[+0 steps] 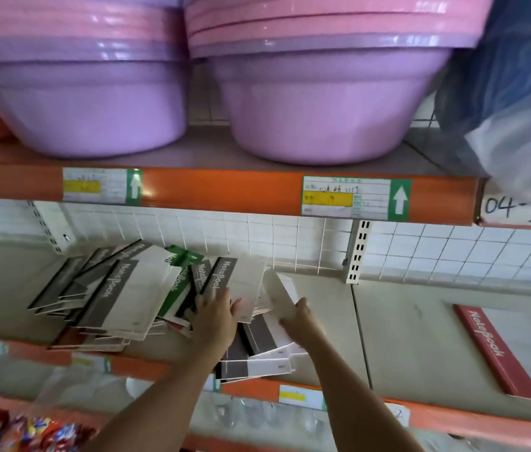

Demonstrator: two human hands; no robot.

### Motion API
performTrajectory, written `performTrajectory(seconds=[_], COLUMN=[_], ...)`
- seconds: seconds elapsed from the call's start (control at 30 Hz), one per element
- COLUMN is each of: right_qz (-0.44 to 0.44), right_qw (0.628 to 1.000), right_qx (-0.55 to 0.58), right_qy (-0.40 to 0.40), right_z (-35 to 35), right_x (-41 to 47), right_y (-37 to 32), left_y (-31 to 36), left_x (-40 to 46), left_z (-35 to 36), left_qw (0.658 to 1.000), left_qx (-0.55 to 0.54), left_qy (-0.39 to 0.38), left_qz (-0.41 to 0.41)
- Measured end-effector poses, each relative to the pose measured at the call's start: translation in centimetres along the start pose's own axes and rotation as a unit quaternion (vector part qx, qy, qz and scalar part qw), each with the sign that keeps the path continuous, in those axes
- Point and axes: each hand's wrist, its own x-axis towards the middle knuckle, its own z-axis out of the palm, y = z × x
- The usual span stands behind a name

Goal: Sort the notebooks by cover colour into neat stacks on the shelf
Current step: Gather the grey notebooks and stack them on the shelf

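Grey-banded white card notebooks (117,298) lie fanned in a loose heap at the left of the pale metal shelf (397,334), with one green-banded white notebook (181,256) wedged among them toward the back. Just right of that heap the left hand (216,316) rests flat, fingers straight, on a grey-banded notebook (241,282), its grip relaxed and curled round nothing. Beside it the right hand (300,316) pinches the edge of a lifted white notebook (282,293), tilted up off a lower grey-banded pile (257,363) that juts over the orange shelf lip. Well apart at the far right lies a single red-banded notebook (499,353).

The step looks like peeling one cover free to read its colour. It would go best with the left palm pinning the heap so nothing slides, and the overhanging pile pushed back before it tips off.
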Motion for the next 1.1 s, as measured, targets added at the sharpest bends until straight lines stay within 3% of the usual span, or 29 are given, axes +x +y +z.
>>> performTrajectory(seconds=[0.2,0.43,0.57,0.87,1.1], right_qz=[0.032,0.024,0.019,0.023,0.033], right_qw=[0.994,0.997,0.996,0.994,0.992], right_qx=[-0.072,-0.057,-0.059,-0.070,-0.078], right_qy=[0.076,0.047,0.064,0.078,0.089], right_z=[1.8,1.0,1.5,2.0,2.1], right_x=[-1.4,-0.3,-0.6,-1.1,-2.4], right_y=[-0.2,-0.1,-0.2,-1.2,-2.1], left_y=[-1.2,-1.9,-1.6,-1.6,-1.9], left_x=[0.6,0.6,0.9,1.1,0.6], left_z=[1.3,3.2,3.7,3.8,2.8], left_qw=[0.992,0.994,0.983,0.978,0.981], left_qx=[-0.068,0.047,0.131,0.087,0.037], left_qy=[0.058,0.090,0.119,0.148,0.161], left_qz=[-0.083,-0.025,0.052,0.119,0.099])
